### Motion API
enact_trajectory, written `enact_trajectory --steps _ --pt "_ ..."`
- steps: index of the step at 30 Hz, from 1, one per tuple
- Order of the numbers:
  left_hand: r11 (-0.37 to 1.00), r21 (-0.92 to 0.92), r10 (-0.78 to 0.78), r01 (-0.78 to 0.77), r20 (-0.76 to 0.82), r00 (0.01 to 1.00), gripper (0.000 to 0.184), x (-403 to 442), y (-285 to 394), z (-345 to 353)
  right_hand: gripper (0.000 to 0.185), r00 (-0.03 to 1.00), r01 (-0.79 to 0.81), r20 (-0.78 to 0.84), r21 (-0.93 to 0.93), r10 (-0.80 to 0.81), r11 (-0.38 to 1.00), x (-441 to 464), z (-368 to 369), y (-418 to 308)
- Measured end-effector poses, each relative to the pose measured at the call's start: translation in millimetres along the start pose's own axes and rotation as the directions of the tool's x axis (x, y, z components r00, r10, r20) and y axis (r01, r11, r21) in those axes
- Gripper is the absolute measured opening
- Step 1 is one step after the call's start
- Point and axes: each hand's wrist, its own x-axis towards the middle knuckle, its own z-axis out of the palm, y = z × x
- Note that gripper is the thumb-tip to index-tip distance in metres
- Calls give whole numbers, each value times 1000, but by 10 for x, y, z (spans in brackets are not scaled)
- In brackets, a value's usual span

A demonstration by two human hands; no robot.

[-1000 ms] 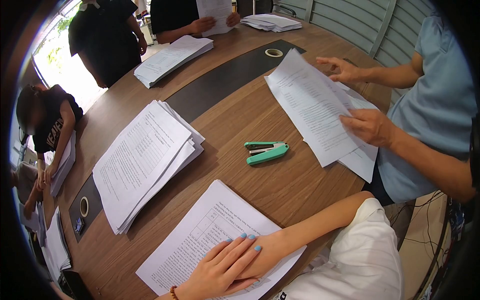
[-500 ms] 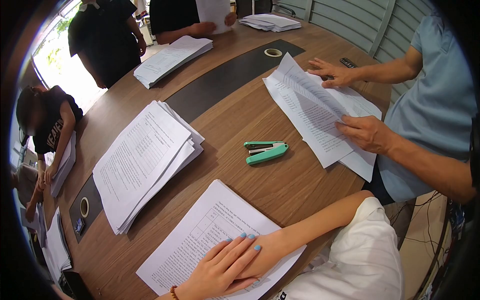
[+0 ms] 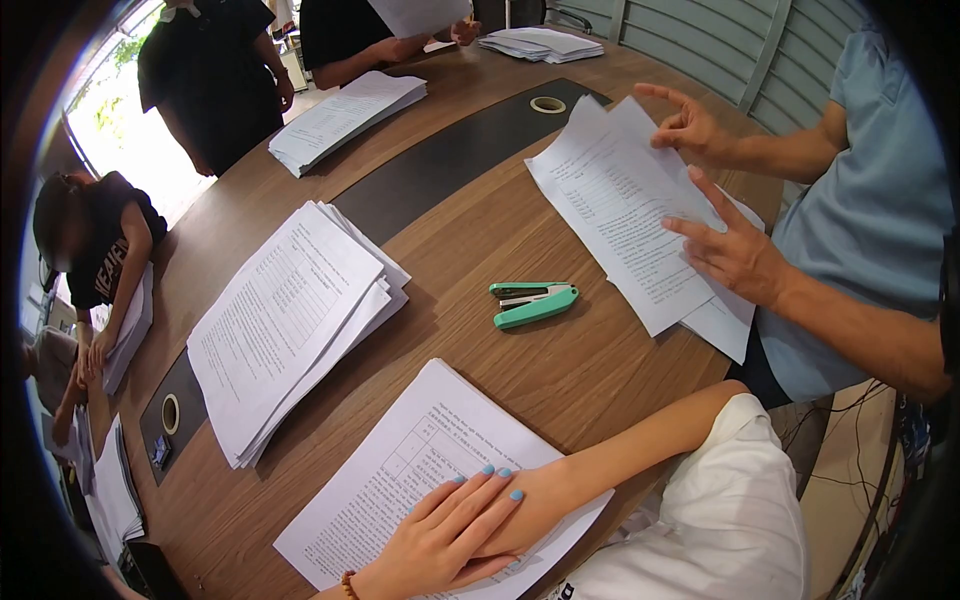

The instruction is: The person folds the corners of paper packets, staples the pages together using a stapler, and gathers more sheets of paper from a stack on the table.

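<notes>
My left hand (image 3: 445, 530), with blue nails and a beaded bracelet at its wrist, lies flat with fingers stretched over my right hand (image 3: 532, 505). Beneath them both is a printed paper stack (image 3: 400, 440) at the near table edge. The fingers of my right hand are mostly hidden under the left. A green stapler (image 3: 537, 306) rests on the wooden table beyond the stack. To its left stands a thicker, uneven pile of printed sheets (image 3: 290, 320).
On the right, a person in a blue shirt (image 3: 860, 200) has both hands over loose sheets (image 3: 620, 210). Tape rolls (image 3: 548, 104) (image 3: 169, 413) sit on dark table strips. Other people stand or lean at the far and left edges, near more paper stacks (image 3: 350, 110).
The blue-shirted person's hands have lifted off the sheets, and the raised page has come down flatter. The far person's paper has tilted. My hands have stayed still.
</notes>
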Motion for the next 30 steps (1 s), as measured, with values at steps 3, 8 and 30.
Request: enact_trajectory --steps 3,8,30 --pt "1000 0 -2 2 -2 1000 62 -1 1 2 24 1000 22 -15 -40 -23 999 -5 5 5" --pt "1000 3 -5 5 -4 1000 62 0 -2 4 26 1000 17 1 -22 -17 1000 -1 25 22" --pt "1000 5 0 0 -3 1000 62 3 -4 8 24 999 -23 28 48 21 999 -3 -19 -3"
